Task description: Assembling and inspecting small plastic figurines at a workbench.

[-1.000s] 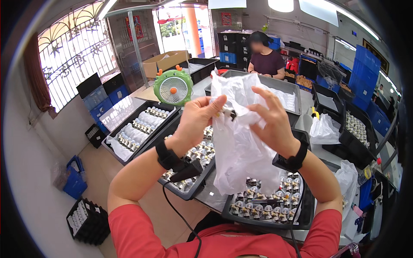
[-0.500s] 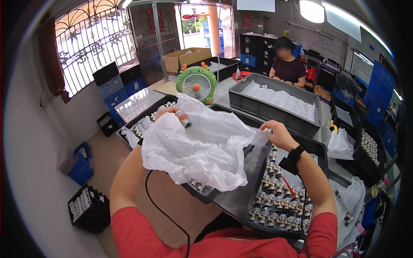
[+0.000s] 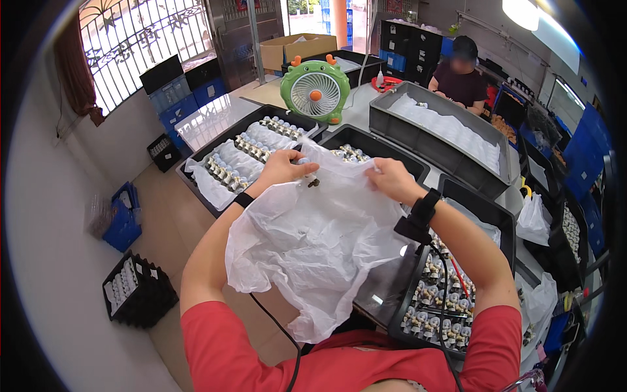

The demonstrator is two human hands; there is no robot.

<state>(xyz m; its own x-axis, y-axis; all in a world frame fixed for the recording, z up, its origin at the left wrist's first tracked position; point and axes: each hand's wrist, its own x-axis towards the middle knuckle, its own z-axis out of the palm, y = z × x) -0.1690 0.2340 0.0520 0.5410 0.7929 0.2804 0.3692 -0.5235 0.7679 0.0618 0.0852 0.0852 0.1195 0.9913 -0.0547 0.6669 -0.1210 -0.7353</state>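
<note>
A crumpled, translucent white sheet (image 3: pixel 313 232) hangs spread in front of me, its lower edge near my lap. My left hand (image 3: pixel 282 168) is closed at the sheet's upper left, with a small figurine (image 3: pixel 312 176) showing at its fingertips, dark at the lower end. Whether those fingers also grip the sheet, I cannot tell. My right hand (image 3: pixel 394 183) pinches the upper right edge of the sheet. Beyond my left hand, a black tray (image 3: pixel 196 201) holds rows of similar figurines between white sheets. A second black tray (image 3: pixel 410 163) with figurines lies partly hidden behind the hanging sheet.
Beside my right forearm is another black tray (image 3: pixel 397 320) of figurines, with a red stick (image 3: pixel 461 277) across it. A green fan (image 3: pixel 315 95) and a grey bin (image 3: pixel 437 137) lined with white stand farther back. A co-worker (image 3: pixel 461 78) sits behind the bin. A black cable hangs by each arm.
My right hand has moved left, nearer to my left hand, and the sheet now hangs lower and flatter. The view has shifted, showing more of the left tray. The figurine stays at my left hand.
</note>
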